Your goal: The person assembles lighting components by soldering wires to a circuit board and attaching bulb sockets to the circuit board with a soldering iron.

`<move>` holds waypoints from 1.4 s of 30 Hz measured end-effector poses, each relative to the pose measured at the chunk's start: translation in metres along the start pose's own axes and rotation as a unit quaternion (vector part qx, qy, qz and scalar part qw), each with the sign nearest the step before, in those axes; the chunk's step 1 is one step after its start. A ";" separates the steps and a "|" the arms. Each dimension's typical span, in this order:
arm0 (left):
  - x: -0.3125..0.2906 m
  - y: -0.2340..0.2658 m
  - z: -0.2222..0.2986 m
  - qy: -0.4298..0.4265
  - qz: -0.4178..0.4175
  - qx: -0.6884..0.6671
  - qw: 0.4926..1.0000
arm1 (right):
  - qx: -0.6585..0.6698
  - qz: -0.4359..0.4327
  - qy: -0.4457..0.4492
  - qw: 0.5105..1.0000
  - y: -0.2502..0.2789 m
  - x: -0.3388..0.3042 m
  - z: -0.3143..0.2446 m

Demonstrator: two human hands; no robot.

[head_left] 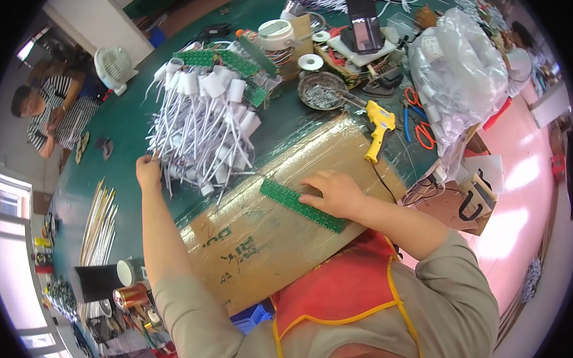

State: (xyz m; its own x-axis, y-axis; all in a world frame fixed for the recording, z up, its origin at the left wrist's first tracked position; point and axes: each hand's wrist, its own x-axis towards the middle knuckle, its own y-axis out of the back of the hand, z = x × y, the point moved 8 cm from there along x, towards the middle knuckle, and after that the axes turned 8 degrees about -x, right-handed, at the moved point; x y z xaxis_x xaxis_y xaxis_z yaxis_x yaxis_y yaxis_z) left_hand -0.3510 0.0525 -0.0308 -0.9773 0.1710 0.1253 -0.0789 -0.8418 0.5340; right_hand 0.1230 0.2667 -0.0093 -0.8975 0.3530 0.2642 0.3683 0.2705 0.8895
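A large heap of white cables with white cylindrical ends (201,119) lies on the green table. My left hand (149,171) is at its left edge, fingertips pinched together at a thin white cable. In front of me a long green circuit board (300,206) lies aslant on a cardboard sheet covered with clear film (239,258). My right hand (332,193) rests over the board's right half, thumb on it and fingers stretched out apart. More green circuit boards (214,59) lie behind the cables.
Beyond the cardboard are a yellow glue gun (380,130), a round pan of metal bits (322,91), orange-handled scissors (424,134) and a phone (364,23). A plastic bag (457,69) stands right. Thin rods (98,219) lie left. Another person (63,112) sits across the table near a fan (114,66).
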 end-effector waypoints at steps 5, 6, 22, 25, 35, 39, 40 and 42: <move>-0.010 0.039 0.003 -0.084 0.032 -0.079 0.993 | 0.144 -0.015 -0.189 0.971 0.033 -0.007 0.043; -0.019 0.049 0.008 -0.084 0.070 -0.086 0.990 | 0.138 0.035 -0.197 0.970 0.044 -0.013 0.057; -0.259 0.121 0.178 -0.355 0.029 0.127 0.926 | 0.125 0.018 -0.492 0.861 0.082 -0.053 0.183; -0.302 0.051 0.164 -0.419 -0.074 0.211 0.880 | 0.059 0.007 -0.488 0.871 0.085 -0.047 0.185; -0.350 -0.020 0.105 -0.366 -0.201 0.161 0.894 | 0.070 -0.033 -0.502 0.861 0.062 -0.043 0.187; -0.334 -0.023 0.111 -0.341 -0.193 0.084 0.916 | 0.141 0.100 -0.487 0.856 0.072 -0.057 0.199; -0.330 -0.021 0.112 -0.338 -0.184 0.073 0.920 | 0.145 0.119 -0.478 0.858 0.073 -0.058 0.200; -0.323 -0.022 0.111 -0.323 -0.177 0.065 0.927 | 0.166 0.172 -0.446 0.862 0.078 -0.073 0.224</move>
State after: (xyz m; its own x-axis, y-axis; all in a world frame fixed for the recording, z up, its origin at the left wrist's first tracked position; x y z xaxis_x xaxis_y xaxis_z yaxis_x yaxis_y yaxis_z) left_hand -0.0116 0.0727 0.0103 -0.5696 0.7309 0.3759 -0.3067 -0.6133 0.7278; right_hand 0.2717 0.4628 -0.0432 -0.2322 0.9721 -0.0330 0.7578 0.2021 0.6204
